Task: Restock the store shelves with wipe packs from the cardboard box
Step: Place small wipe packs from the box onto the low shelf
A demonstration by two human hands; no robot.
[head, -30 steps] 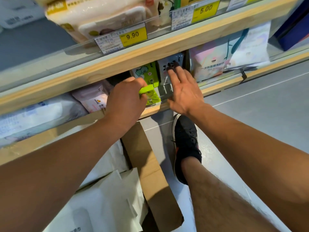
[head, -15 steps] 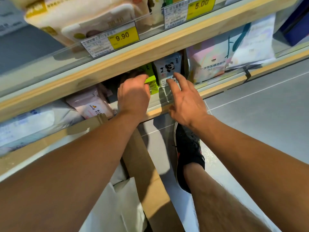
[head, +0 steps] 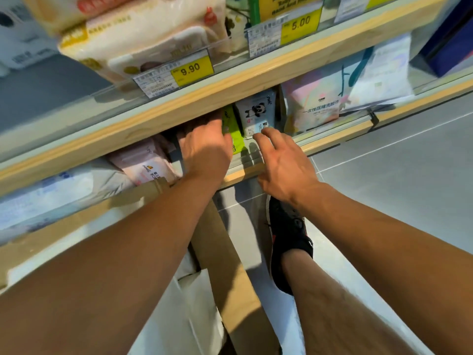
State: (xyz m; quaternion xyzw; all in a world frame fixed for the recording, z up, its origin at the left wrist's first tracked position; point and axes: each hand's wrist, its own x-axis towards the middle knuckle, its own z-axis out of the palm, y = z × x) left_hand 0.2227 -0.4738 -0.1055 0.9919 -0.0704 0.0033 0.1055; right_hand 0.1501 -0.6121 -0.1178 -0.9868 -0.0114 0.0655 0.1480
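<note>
Only the head view to go on here, looking down at both arms reaching into the lower shelf (head: 245,172) in the middle of the frame.

The green wipe pack (head: 234,131) stands upright on that shelf, long axis running up and slightly left in the frame, top end tucked under the wooden edge of the upper shelf (head: 230,90). It's right against the right side of the left hand (head: 204,147), touching the knuckle area. That hand is pushed deep in, fingers disappearing into the shadow, so can't tell whether it's gripping anything or just pressing.

Just right of the green one is the panda wipe pack (head: 257,111), also upright, same tilt, face toward the camera. The right hand (head: 284,165) sits below it in the frame, fingers loosely spread and a bit bent, fingertips (head: 258,136) at the pack's bottom edge, not wrapped around anything.

Pink pack (head: 143,163) lies left of the left wrist. The cardboard box (head: 222,252) is below the arms, lower center, with a black shoe (head: 289,239) beside it on the grey floor (head: 396,188). Yellow 9.90 price tag (head: 192,70) up top.
</note>
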